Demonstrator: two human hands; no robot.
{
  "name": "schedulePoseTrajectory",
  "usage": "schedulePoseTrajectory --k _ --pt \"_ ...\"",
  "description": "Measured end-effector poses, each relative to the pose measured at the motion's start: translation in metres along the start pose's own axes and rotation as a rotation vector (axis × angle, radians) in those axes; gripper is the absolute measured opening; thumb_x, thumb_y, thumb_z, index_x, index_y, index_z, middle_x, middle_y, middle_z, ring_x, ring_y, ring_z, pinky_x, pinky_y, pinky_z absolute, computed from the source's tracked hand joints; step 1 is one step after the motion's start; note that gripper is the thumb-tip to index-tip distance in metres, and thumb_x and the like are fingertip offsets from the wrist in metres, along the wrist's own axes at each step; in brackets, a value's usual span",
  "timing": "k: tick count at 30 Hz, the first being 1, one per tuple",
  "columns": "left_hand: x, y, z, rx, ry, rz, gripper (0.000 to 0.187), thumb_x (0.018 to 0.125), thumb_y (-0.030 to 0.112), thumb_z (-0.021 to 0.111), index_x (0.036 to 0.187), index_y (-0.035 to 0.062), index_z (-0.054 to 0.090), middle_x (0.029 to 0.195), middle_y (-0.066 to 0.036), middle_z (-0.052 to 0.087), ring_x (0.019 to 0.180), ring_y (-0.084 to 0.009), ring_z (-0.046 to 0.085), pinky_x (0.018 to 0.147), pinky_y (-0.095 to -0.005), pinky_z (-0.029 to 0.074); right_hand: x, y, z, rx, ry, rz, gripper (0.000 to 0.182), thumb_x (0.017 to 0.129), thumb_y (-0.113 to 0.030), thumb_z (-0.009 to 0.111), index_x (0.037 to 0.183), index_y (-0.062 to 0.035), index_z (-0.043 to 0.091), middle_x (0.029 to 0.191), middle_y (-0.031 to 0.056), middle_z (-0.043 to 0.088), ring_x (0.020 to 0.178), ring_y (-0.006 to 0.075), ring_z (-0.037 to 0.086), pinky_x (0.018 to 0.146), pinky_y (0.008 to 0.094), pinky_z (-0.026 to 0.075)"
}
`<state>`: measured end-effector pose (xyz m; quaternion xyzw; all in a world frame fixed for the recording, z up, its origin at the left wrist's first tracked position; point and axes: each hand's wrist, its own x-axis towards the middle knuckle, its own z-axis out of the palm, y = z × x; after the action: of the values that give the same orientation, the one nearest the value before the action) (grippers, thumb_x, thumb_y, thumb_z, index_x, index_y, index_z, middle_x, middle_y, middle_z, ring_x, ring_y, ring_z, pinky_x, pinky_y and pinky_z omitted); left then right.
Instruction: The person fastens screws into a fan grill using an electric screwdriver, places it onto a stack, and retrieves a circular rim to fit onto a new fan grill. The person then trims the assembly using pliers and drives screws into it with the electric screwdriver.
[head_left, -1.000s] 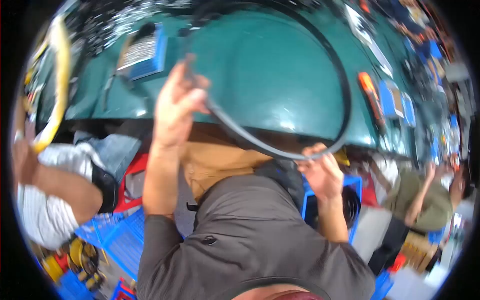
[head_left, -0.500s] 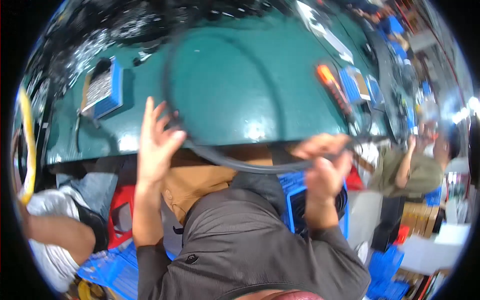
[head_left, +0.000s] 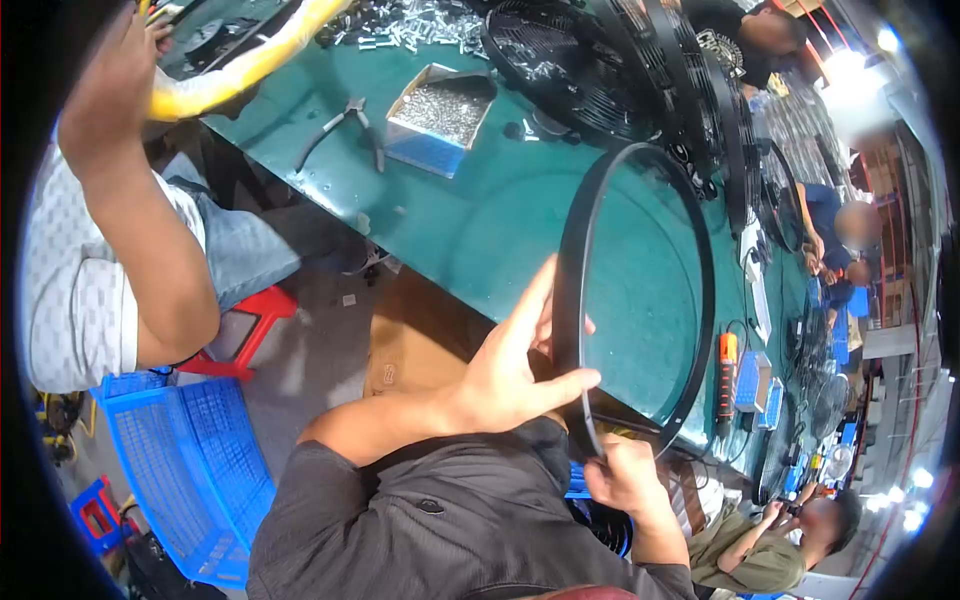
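A large black ring-shaped band (head_left: 572, 280) stands upright and tilted in front of me, over the near edge of the green table. My left hand (head_left: 515, 370) has its thumb on the near side of the band and its fingers round the outer left side. At the bottom of the ring, my right hand (head_left: 632, 478) is closed on the rim. Through the ring shows the green tabletop (head_left: 640, 300).
Pliers (head_left: 352, 125) and a box of small metal parts (head_left: 437, 115) lie to the left. Black fan grilles (head_left: 570, 70) fill the back. An orange-handled screwdriver (head_left: 727, 365) lies right. A co-worker's arm (head_left: 150, 220) is at left, beside blue crates (head_left: 190, 460).
The ring has swung from nearly flat to upright and moved right in view. My left hand, spread beside it before, now grips its side. The view has turned, bringing in more at left.
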<state>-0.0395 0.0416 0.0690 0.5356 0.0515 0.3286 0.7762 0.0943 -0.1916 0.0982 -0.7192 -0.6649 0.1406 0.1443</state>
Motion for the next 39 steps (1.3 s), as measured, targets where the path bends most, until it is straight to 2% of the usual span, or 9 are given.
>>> schedulePoseTrajectory --k 7,12,15,17,20,23,29,32,39 --pt "-0.013 -0.003 -0.012 0.096 0.004 0.033 0.111 0.082 0.004 0.079 0.161 -0.0003 0.001 0.125 -0.013 0.056 0.106 -0.0173 0.059 0.089 -0.032 0.049 0.004 0.007 0.015 0.077 0.079 -0.102 0.033 0.063 -0.005 0.076 0.086 -0.0042 0.052 0.085 0.0093 0.067 0.06 0.0283 0.064 0.051 0.0373 0.05" --pt "-0.008 -0.014 -0.041 0.782 0.134 0.18 0.103 0.068 0.015 0.087 0.152 -0.0088 0.032 0.132 -0.023 0.052 0.119 -0.0302 0.054 0.098 -0.0401 0.047 0.011 0.026 -0.014 0.025 0.362 0.064 0.04 0.073 -0.012 0.079 0.105 0.0006 0.058 0.111 0.0196 0.066 0.102 0.0355 0.065 0.089 0.045 0.051" --pt "-0.015 -0.032 -0.045 0.331 0.127 -0.041 0.102 0.07 0.016 0.088 0.152 -0.0082 0.031 0.124 -0.017 0.053 0.1 -0.0205 0.058 0.08 -0.0319 0.053 -0.013 0.095 -0.014 -0.291 0.656 0.403 0.054 0.082 -0.017 0.078 0.126 0.0051 0.054 0.132 0.0237 0.057 0.126 0.0361 0.053 0.109 0.0471 0.039" --pt "-0.012 -0.033 -0.047 -0.022 0.13 -0.065 0.083 0.087 0.006 0.075 0.156 -0.0045 0.029 0.12 -0.009 0.055 0.086 -0.0108 0.059 0.071 -0.0246 0.051 -0.022 0.133 -0.017 -0.449 0.667 0.601 0.058 0.088 -0.02 0.075 0.133 0.0067 0.052 0.134 0.0248 0.055 0.129 0.0369 0.051 0.112 0.0458 0.036" --pt "-0.004 -0.028 -0.056 -0.244 0.136 -0.258 0.058 0.105 0.016 0.049 0.155 -0.004 0.03 0.122 -0.008 0.059 0.083 -0.0123 0.06 0.072 -0.0279 0.051 -0.062 0.206 -0.011 -0.332 0.625 0.77 0.066 0.09 -0.02 0.074 0.143 0.0066 0.045 0.139 0.0269 0.053 0.132 0.0375 0.05 0.114 0.0442 0.035" --pt "0.008 -0.033 -0.068 -0.227 0.121 -0.249 0.055 0.104 0.014 0.048 0.154 -0.004 0.033 0.125 -0.011 0.062 0.084 -0.0126 0.06 0.073 -0.0278 0.051 -0.064 0.22 -0.005 0.212 0.697 0.977 0.062 0.087 -0.005 0.068 0.145 0.004 0.046 0.141 0.0253 0.054 0.132 0.0315 0.052 0.112 0.04 0.039" --pt "0.029 -0.032 -0.068 -0.168 0.104 -0.175 0.071 0.091 0.005 0.072 0.151 -0.0071 0.036 0.117 -0.006 0.061 0.088 -0.0082 0.058 0.075 -0.0235 0.051 -0.066 0.219 -0.005 0.118 0.656 0.888 0.063 0.08 0.01 0.052 0.142 0.0055 0.05 0.137 0.0279 0.057 0.132 0.0306 0.055 0.112 0.0392 0.04" --pt "0.045 -0.04 -0.074 0.065 0.176 -0.203 0.057 0.095 0.011 0.065 0.146 -0.0062 0.046 0.116 -0.008 0.062 0.098 -0.0129 0.06 0.08 -0.0266 0.051 -0.047 0.19 -0.014 0.261 0.698 0.879 0.058 0.082 0.01 0.052 0.14 0.0087 0.051 0.135 0.0254 0.06 0.129 0.0287 0.057 0.111 0.0367 0.041" --pt "0.076 -0.047 -0.095 0.023 0.2 -0.189 0.046 0.1 0.016 0.059 0.139 -0.0071 0.053 0.115 -0.01 0.065 0.088 -0.0134 0.06 0.076 -0.0272 0.049 -0.05 0.184 -0.013 0.292 0.846 0.851 0.054 0.08 0.003 0.06 0.134 0.0068 0.059 0.132 0.0243 0.063 0.126 0.0286 0.06 0.111 0.0371 0.042"
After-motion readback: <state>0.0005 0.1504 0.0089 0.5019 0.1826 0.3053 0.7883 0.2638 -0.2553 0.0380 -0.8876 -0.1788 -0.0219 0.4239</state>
